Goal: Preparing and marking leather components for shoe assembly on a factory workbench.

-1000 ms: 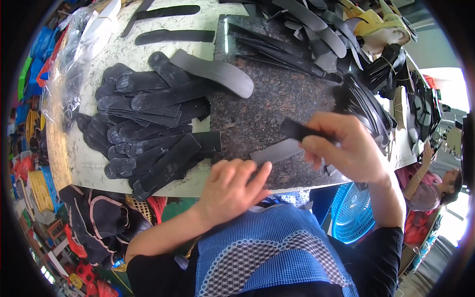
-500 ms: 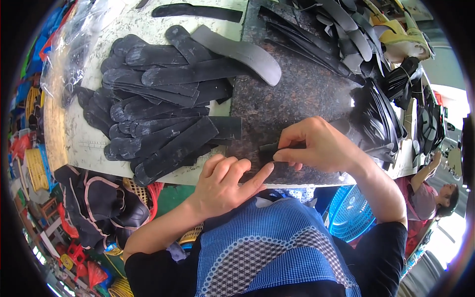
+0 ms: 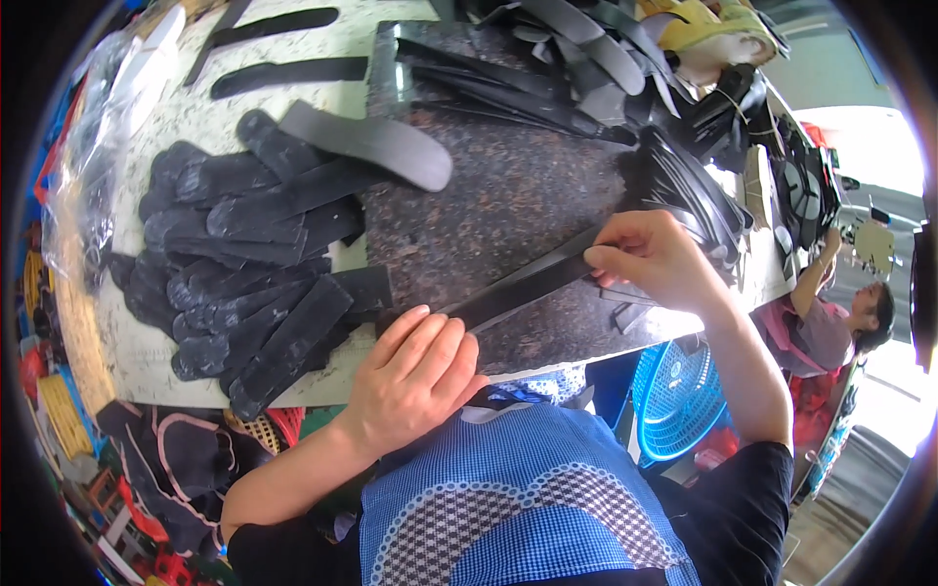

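Note:
A long black strip [image 3: 532, 290] of leather-like material stretches across the dark speckled slab [image 3: 508, 200] in front of me. My right hand [image 3: 657, 259] pinches its far right end between thumb and fingers. At the near left end, my left hand [image 3: 415, 371] has its fingers close together over the strip, and they hide that end. To the left of the slab lies a heap of black strips [image 3: 264, 269] with rounded, whitish-scuffed ends. A smooth grey curved piece [image 3: 376, 145] rests on top of this heap and reaches over the slab.
More black strips [image 3: 498, 86] lie at the slab's far side, with a fanned black stack [image 3: 679, 190] to the right. A blue plastic basket [image 3: 679, 400] stands below the table's edge. Clear plastic sheeting [image 3: 83, 176] lies far left. Another person [image 3: 821, 322] is at the right.
The strip now lies stretched out between my hands. My right hand has moved right and away, my left hand slightly left with its fingers together. The whole view has shifted.

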